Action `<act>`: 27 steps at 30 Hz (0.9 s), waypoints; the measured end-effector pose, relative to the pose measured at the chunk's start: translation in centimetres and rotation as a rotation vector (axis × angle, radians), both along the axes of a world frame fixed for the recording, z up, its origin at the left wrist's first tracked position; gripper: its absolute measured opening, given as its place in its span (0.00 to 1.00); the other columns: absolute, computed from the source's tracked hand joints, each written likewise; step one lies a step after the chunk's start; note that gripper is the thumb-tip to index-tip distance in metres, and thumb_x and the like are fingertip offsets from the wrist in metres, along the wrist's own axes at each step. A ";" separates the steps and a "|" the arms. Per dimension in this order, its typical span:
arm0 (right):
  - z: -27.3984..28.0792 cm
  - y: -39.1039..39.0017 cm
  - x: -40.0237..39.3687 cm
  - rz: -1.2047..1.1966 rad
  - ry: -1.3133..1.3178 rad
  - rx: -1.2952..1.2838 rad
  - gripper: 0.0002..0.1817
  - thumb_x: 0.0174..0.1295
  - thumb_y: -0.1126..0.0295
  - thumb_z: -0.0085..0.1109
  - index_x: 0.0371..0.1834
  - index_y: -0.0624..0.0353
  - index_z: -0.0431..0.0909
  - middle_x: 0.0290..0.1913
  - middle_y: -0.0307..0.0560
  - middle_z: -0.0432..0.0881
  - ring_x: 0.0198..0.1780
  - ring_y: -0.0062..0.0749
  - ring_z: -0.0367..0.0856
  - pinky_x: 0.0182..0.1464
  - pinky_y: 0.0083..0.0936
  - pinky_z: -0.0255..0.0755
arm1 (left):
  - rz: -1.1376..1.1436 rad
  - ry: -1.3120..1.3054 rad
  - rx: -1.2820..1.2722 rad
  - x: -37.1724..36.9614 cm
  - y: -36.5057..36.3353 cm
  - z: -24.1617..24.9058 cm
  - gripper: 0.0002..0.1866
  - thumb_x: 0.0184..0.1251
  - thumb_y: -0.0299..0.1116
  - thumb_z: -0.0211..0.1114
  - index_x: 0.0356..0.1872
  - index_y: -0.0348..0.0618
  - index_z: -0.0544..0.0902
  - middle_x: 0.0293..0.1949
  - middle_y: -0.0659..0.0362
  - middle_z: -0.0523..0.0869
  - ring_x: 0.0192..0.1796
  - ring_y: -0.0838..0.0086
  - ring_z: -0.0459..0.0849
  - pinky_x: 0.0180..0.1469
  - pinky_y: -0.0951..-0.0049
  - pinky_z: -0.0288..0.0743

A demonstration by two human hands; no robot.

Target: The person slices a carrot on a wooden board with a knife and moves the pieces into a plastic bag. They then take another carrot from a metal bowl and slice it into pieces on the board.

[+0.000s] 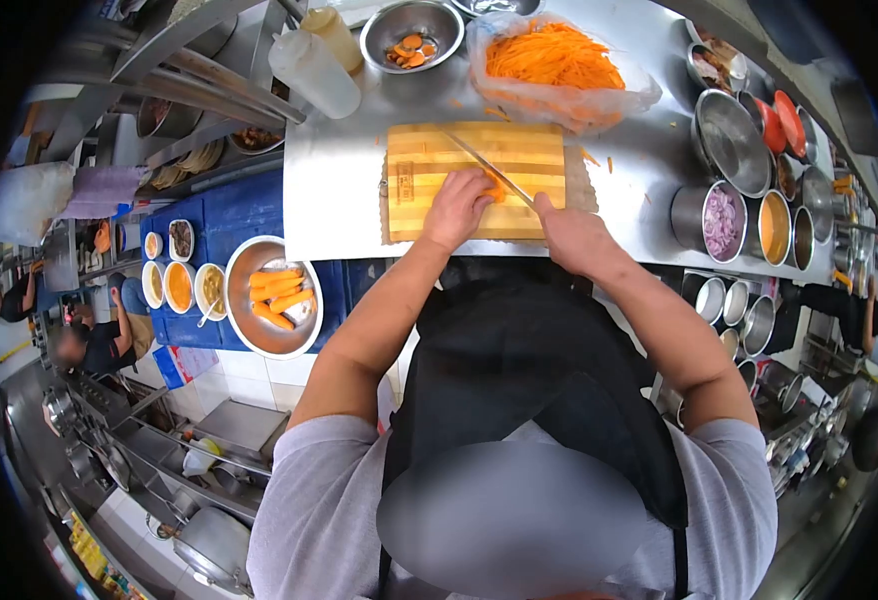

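A striped wooden cutting board [421, 150] lies on the steel counter. My right hand [571, 238] is closed round the handle of a knife [487, 166], whose blade slants up and left across the board. Against the board, my left hand [459, 208] presses a piece of carrot [496, 188] with its fingers curled. The blade is right beside the carrot and the left fingertips. Behind the board sits a plastic bag of shredded carrot [554, 62]. A steel bowl [367, 42] with cut carrot ends stands at the back left.
Squeeze bottles [311, 78] stand at the back left. Peeled carrots fill part of a steel bowl [306, 325] on the blue surface [259, 217], beside several small food tubs [178, 287]. On the right are a pot of chopped onion [722, 222] and stacked bowls [734, 142]. People work farther off.
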State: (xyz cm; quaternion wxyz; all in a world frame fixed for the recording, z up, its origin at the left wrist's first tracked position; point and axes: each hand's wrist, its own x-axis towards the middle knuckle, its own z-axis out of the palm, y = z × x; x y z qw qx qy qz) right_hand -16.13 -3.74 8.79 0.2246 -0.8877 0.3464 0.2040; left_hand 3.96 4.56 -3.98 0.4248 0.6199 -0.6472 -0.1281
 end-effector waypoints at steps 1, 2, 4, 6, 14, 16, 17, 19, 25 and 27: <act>1.3 0.0 0.1 0.010 0.020 0.017 0.16 0.62 0.79 0.53 0.52 0.62 0.65 0.32 0.64 0.85 0.38 0.64 0.87 0.39 0.57 0.77 | 0.000 -0.001 -0.002 0.0 -0.1 -0.1 0.13 0.58 0.24 0.72 0.45 0.42 0.85 0.51 0.54 0.85 0.55 0.53 0.81 0.58 0.59 0.78; 1.4 0.3 0.0 0.011 0.019 0.014 0.16 0.62 0.79 0.53 0.52 0.62 0.65 0.32 0.64 0.85 0.38 0.64 0.87 0.39 0.57 0.77 | 0.004 -0.002 0.010 0.0 -0.1 -0.2 0.13 0.58 0.24 0.72 0.45 0.42 0.85 0.51 0.53 0.85 0.55 0.53 0.81 0.58 0.59 0.78; 1.2 0.9 -0.1 -0.002 0.038 0.015 0.13 0.66 0.77 0.50 0.53 0.64 0.66 0.34 0.64 0.87 0.40 0.63 0.88 0.43 0.53 0.80 | 0.015 -0.001 0.021 0.1 -0.3 0.2 0.13 0.58 0.24 0.72 0.46 0.42 0.85 0.51 0.53 0.85 0.55 0.53 0.81 0.58 0.59 0.78; -3.6 1.3 -0.8 -0.001 0.001 -0.019 0.14 0.65 0.77 0.51 0.54 0.64 0.67 0.34 0.64 0.87 0.40 0.63 0.88 0.43 0.53 0.80 | -0.010 0.006 -0.026 0.0 -0.1 0.5 0.15 0.58 0.22 0.73 0.47 0.39 0.84 0.50 0.52 0.85 0.55 0.53 0.82 0.58 0.59 0.77; 0.6 0.9 -0.2 -0.009 0.037 0.022 0.16 0.63 0.79 0.51 0.54 0.63 0.66 0.30 0.65 0.85 0.37 0.64 0.87 0.40 0.57 0.78 | 0.010 -0.009 0.011 0.0 -0.2 -0.1 0.14 0.59 0.24 0.72 0.47 0.42 0.85 0.52 0.54 0.85 0.55 0.54 0.81 0.60 0.58 0.77; -3.7 1.7 -0.8 -0.020 0.011 -0.023 0.17 0.63 0.77 0.54 0.55 0.62 0.67 0.35 0.64 0.88 0.42 0.60 0.89 0.44 0.52 0.81 | 0.011 -0.010 0.010 -0.1 -0.1 0.0 0.14 0.59 0.24 0.72 0.47 0.42 0.85 0.52 0.54 0.85 0.55 0.54 0.81 0.60 0.59 0.77; -4.9 1.6 -1.0 -0.017 -0.014 -0.037 0.17 0.63 0.77 0.54 0.55 0.63 0.66 0.35 0.64 0.88 0.42 0.61 0.89 0.45 0.53 0.81 | 0.006 0.006 0.012 -0.1 0.0 0.0 0.14 0.59 0.24 0.72 0.47 0.42 0.85 0.52 0.54 0.85 0.55 0.54 0.81 0.60 0.58 0.77; -2.0 0.6 0.1 -0.012 0.001 -0.012 0.18 0.62 0.77 0.54 0.55 0.63 0.66 0.35 0.64 0.88 0.42 0.61 0.89 0.45 0.53 0.81 | 0.007 0.017 0.017 0.1 0.0 0.0 0.14 0.59 0.24 0.72 0.47 0.43 0.85 0.52 0.54 0.85 0.55 0.54 0.81 0.60 0.58 0.77; -1.5 1.2 -0.2 -0.019 0.058 0.016 0.17 0.64 0.78 0.51 0.55 0.63 0.66 0.34 0.66 0.87 0.41 0.63 0.88 0.45 0.53 0.81 | 0.033 0.006 0.005 0.0 -0.1 0.2 0.14 0.59 0.23 0.72 0.46 0.42 0.85 0.51 0.54 0.85 0.54 0.54 0.81 0.58 0.58 0.77; -3.4 1.7 0.0 -0.023 0.007 -0.021 0.16 0.65 0.79 0.50 0.55 0.64 0.66 0.34 0.65 0.87 0.41 0.63 0.88 0.44 0.53 0.80 | 0.000 -0.004 -0.028 0.1 -0.1 0.1 0.14 0.58 0.23 0.72 0.46 0.42 0.85 0.51 0.54 0.85 0.54 0.53 0.81 0.58 0.58 0.78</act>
